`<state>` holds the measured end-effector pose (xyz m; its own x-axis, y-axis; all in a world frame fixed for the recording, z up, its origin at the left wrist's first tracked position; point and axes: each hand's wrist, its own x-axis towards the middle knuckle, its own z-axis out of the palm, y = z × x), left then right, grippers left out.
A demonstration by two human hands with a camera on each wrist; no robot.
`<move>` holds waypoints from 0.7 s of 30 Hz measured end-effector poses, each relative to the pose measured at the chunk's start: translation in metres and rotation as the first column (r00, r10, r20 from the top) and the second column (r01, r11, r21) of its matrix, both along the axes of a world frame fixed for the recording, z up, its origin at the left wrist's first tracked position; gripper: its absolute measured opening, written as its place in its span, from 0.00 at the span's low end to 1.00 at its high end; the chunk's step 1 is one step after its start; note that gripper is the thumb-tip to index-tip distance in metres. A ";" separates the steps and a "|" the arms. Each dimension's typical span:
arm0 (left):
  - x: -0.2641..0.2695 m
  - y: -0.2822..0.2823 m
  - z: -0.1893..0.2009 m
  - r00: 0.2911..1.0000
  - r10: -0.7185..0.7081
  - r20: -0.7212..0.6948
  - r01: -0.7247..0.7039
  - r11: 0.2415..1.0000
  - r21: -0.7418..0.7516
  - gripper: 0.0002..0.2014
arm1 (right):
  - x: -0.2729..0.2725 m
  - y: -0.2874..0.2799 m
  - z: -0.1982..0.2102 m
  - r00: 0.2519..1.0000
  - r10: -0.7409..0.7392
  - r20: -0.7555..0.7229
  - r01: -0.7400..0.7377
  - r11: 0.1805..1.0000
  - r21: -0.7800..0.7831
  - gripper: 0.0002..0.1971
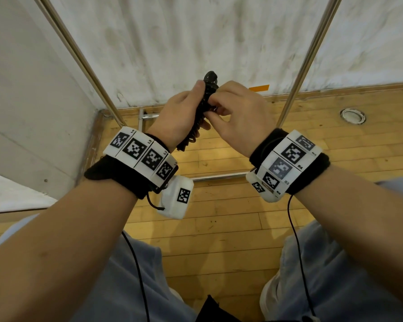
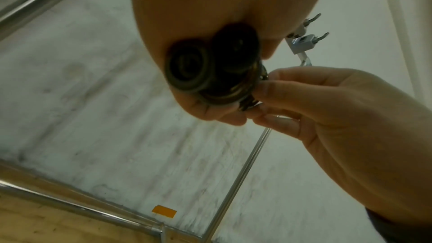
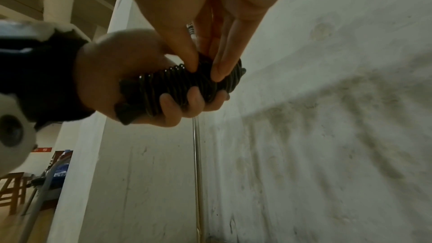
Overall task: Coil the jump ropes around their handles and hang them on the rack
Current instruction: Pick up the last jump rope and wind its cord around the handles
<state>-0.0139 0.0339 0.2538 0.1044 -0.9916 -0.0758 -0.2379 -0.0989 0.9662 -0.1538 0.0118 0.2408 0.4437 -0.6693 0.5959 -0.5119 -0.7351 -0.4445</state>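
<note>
Both forearms reach forward at chest height, wrists bent slightly inward so the hands meet in front of the body over the wooden floor (image 1: 219, 205). The left hand (image 1: 179, 115) wraps the black jump rope bundle (image 1: 201, 112), its fingers (image 3: 184, 103) curled under the coils and its thumb lying along the upper side, so the bundle stands nearly upright and tilts a little away from the person. The cord is wound in close turns around the two handles, whose round ends (image 2: 210, 62) sit side by side, seen end-on from the left wrist. The right hand (image 1: 237, 115) comes in from the other side, palm turned down, its thumb and forefinger (image 3: 222, 62) pinching the upper turns of the coil near the top of the bundle, while the remaining fingers bend loosely behind. The bundle hangs in the air between the two slanted metal poles of the rack (image 1: 312, 54), touching neither, with the stained white wall (image 1: 196, 31) behind it. From the left wrist view, small metal hooks (image 2: 311, 38) show on a rack tube above and beyond the hands, well apart from the bundle. An orange strip of tape (image 1: 259, 88) sticks at the foot of the wall.
</note>
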 end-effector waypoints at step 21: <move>-0.005 0.002 -0.001 0.998 0.025 0.063 -0.018 0.993 -0.119 0.18 | -0.001 -0.011 0.009 0.917 -0.125 0.379 -0.154 0.766 0.625 0.04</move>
